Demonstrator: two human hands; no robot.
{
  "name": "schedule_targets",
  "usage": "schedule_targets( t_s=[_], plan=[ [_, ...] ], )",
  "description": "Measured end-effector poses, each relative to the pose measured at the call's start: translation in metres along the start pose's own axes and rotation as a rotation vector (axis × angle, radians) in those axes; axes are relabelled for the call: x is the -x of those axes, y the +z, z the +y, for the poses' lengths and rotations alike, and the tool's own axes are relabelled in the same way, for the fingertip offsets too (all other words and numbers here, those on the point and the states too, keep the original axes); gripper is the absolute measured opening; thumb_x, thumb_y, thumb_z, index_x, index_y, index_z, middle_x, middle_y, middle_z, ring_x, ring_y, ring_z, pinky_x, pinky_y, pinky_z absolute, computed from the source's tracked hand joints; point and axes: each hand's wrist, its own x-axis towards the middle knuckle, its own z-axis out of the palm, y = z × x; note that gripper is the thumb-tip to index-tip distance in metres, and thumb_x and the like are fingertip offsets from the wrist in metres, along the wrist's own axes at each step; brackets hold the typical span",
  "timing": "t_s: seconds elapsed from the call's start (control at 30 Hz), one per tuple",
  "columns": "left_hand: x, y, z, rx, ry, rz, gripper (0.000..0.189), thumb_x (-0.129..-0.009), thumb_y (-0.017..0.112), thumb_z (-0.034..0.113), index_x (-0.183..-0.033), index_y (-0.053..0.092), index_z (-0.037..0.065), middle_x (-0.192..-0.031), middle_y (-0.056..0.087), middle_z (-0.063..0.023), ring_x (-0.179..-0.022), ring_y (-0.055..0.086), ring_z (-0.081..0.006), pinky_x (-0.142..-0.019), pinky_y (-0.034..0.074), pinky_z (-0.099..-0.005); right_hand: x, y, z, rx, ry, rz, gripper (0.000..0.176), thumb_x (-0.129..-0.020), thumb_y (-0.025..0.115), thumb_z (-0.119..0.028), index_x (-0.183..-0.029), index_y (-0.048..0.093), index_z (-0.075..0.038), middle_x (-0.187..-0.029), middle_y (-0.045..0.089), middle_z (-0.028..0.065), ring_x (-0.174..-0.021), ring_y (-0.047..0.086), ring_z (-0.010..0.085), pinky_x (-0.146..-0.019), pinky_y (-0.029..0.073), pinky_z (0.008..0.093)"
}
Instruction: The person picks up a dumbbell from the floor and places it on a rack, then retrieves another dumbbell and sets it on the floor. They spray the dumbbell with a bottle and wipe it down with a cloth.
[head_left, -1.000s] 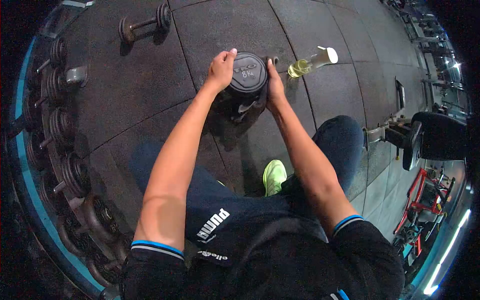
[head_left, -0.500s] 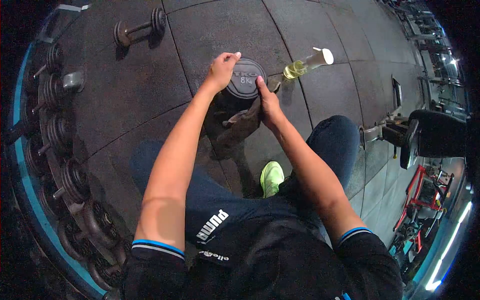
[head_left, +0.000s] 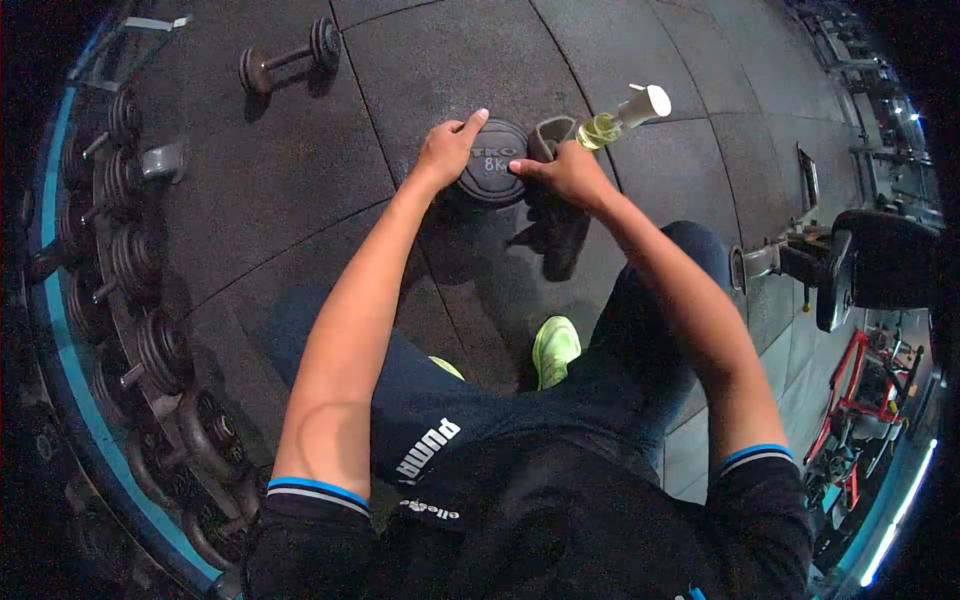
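Loaded dumbbells (head_left: 136,262) line a rack at the far left, and a single dumbbell (head_left: 290,60) lies on the dark tiled floor (head_left: 430,60) nearer the middle. The left hand (head_left: 443,157) grips the left edge of a round black weight marked "TKO 8Kg" (head_left: 488,184), thumb along its upper rim. The weight sits between the hands. The right hand (head_left: 573,174) holds a dark, cloth-like item (head_left: 562,238), its thumb tip on the weight's face. Just beyond is a white-capped bottle (head_left: 622,116) of yellowish liquid.
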Motion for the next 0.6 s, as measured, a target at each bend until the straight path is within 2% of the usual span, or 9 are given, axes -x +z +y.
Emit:
schedule_targets(
  t_s=[0.07,0.17,0.27,0.3,0.37,0.4,0.47,0.57,0.6],
  plan=[
    [0.002,0.003,-0.001,-0.01,-0.01,0.029,0.078,-0.091,0.05,0.072,-0.103,0.072,-0.003,-0.107,0.07,-0.0275,-0.107,0.066,-0.0405,-0.094,0.048,-0.0446,-0.003,-0.019,-0.008,0.178,-0.131,0.005,0.07,-0.074,0.085,-0.055,-0.095,0.07,0.01,-0.082,0.072,0.0171,-0.072,0.071,0.0256,-0.068,0.055,0.0406],
    [-0.021,0.016,-0.034,0.001,-0.003,0.12,0.079,-0.091,0.049,0.072,-0.109,0.071,-0.003,-0.11,0.069,-0.0285,-0.11,0.065,-0.041,-0.096,0.047,-0.0448,-0.007,-0.033,-0.009,-0.385,-0.055,-0.072,0.059,-0.084,0.078,-0.049,-0.095,0.07,0.008,-0.085,0.072,0.0136,-0.077,0.07,0.0193,-0.067,0.054,0.0345],
    [-0.011,0.006,-0.026,0.009,0.017,0.095,0.082,-0.091,0.05,0.072,-0.114,0.069,-0.004,-0.113,0.069,-0.0284,-0.112,0.063,-0.0419,-0.096,0.047,-0.0443,-0.039,-0.016,-0.005,-0.394,-0.27,0.101,0.056,-0.089,0.072,-0.048,-0.11,0.07,0.003,-0.089,0.074,0.0158,-0.081,0.071,0.0269,-0.076,0.054,0.0391],
    [-0.008,0.003,-0.023,0.018,0.01,0.074,0.082,-0.091,0.05,0.072,-0.113,0.069,-0.005,-0.113,0.069,-0.0282,-0.112,0.064,-0.0412,-0.096,0.047,-0.0436,-0.027,-0.02,-0.024,-0.294,-0.193,-0.024,0.055,-0.09,0.071,-0.049,-0.097,0.068,0.005,-0.077,0.062,0.002,-0.069,0.056,0.0136,-0.062,0.047,0.0308],
    [-0.006,0.0,-0.019,0.037,-0.006,0.03,0.084,-0.091,0.05,0.072,-0.113,0.068,-0.007,-0.112,0.069,-0.0278,-0.111,0.064,-0.0396,-0.095,0.047,-0.0421,-0.043,0.015,-0.008,-0.389,-0.401,-0.006,0.057,-0.089,0.071,-0.053,-0.099,0.068,0.003,-0.082,0.063,0.0024,-0.073,0.057,0.0133,-0.064,0.047,0.0302],
    [-0.007,0.002,-0.023,0.073,-0.006,0.011,0.083,-0.091,0.05,0.072,-0.111,0.069,-0.006,-0.112,0.069,-0.0259,-0.11,0.064,-0.0375,-0.094,0.048,-0.0414,-0.036,0.004,-0.021,-0.264,-0.149,-0.159,0.06,-0.087,0.072,-0.055,-0.108,0.07,0.001,-0.094,0.068,0.006,-0.082,0.062,0.0154,-0.073,0.05,0.0303],
    [-0.009,0.004,-0.029,0.149,-0.003,-0.012,0.081,-0.091,0.051,0.072,-0.109,0.07,-0.005,-0.112,0.07,-0.0222,-0.11,0.065,-0.0333,-0.092,0.048,-0.0398,-0.049,0.016,-0.006,-0.399,-0.075,-0.283,0.062,-0.087,0.072,-0.055,-0.114,0.069,0.0,-0.101,0.07,0.0081,-0.088,0.065,0.0174,-0.079,0.052,0.0321],
    [0.02,-0.008,-0.003,0.195,-0.144,-0.062,0.075,-0.091,0.052,0.072,-0.106,0.073,0.001,-0.113,0.071,-0.0151,-0.108,0.065,-0.027,-0.089,0.049,-0.0388,-0.04,0.005,-0.007,-0.497,-0.001,-0.515,0.07,-0.086,0.073,-0.054,-0.128,0.062,0.001,-0.115,0.069,0.0125,-0.103,0.067,0.0219,-0.091,0.053,0.0363],
    [0.006,-0.004,-0.029,0.328,-0.176,-0.199,0.078,-0.09,0.049,0.075,-0.118,0.07,0.004,-0.123,0.068,-0.0133,-0.112,0.064,-0.0261,-0.093,0.049,-0.0376,-0.04,0.004,-0.004,-0.511,0.008,-0.577,0.072,-0.086,0.074,-0.053,-0.131,0.06,0.002,-0.118,0.068,0.0134,-0.106,0.066,0.0223,-0.093,0.053,0.036]
  ],
)
